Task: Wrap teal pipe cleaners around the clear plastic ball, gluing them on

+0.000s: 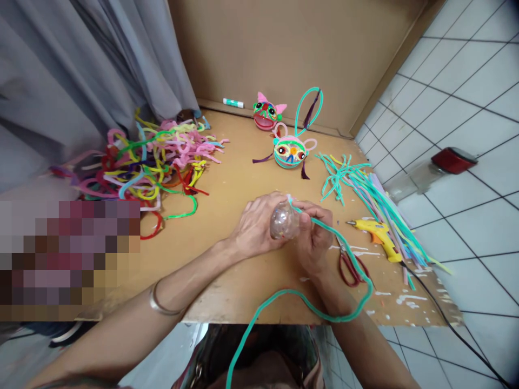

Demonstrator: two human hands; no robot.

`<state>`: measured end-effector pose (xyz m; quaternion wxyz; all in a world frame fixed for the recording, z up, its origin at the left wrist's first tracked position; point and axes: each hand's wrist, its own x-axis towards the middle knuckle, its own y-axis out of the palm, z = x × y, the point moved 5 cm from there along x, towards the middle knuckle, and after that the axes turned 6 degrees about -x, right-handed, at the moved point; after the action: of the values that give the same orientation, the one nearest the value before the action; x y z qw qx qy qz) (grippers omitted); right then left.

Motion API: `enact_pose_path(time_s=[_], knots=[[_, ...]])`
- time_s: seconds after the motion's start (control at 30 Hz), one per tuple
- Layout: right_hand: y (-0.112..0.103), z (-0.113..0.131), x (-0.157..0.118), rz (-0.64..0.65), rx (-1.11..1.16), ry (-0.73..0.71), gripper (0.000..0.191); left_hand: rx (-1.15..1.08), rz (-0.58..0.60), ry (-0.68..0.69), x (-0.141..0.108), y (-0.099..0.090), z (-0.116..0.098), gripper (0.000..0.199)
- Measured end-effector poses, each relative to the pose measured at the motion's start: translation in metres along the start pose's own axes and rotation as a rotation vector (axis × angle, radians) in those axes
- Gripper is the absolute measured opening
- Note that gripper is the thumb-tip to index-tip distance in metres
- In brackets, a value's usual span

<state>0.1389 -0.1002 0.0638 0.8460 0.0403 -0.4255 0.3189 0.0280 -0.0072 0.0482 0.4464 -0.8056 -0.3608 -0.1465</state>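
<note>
My left hand (pixel 256 222) is closed around a clear, shiny plastic ball (pixel 283 221) just above the middle of the table. My right hand (pixel 314 240) pinches a teal pipe cleaner (pixel 370 287), one end of which meets the top of the ball. From there the long strand loops over my right forearm and trails down past the table's front edge. Red-handled scissors (pixel 349 269) lie right of my right hand, partly behind the strand. Beyond my hands stands a ball decorated as an animal face (pixel 290 152), with pink ears and dark tassels.
A second decorated face (pixel 265 116) and a glue stick (pixel 233 102) are at the back. Tangled pipe cleaners (pixel 150 162) cover the left. More strands (pixel 381 202) lie right, beside a yellow glue gun (pixel 377 236) with a black cord (pixel 441 313). A jar with a red lid (pixel 454 160) is near the tiled wall.
</note>
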Motion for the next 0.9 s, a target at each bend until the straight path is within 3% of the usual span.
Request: enact_pose_path(time_s=[0.37,0.9], knots=[[0.0003,-0.0021,-0.0016,-0.042,0.005,0.108,0.007,-0.030,-0.011,0.029,0.0016,0.0009,0.0020,0.086],[0.0005,-0.0038,0.0009,-0.081,-0.029,0.146,0.010,-0.019,0.032,-0.014,0.0022,0.0009,-0.0009,0.078]])
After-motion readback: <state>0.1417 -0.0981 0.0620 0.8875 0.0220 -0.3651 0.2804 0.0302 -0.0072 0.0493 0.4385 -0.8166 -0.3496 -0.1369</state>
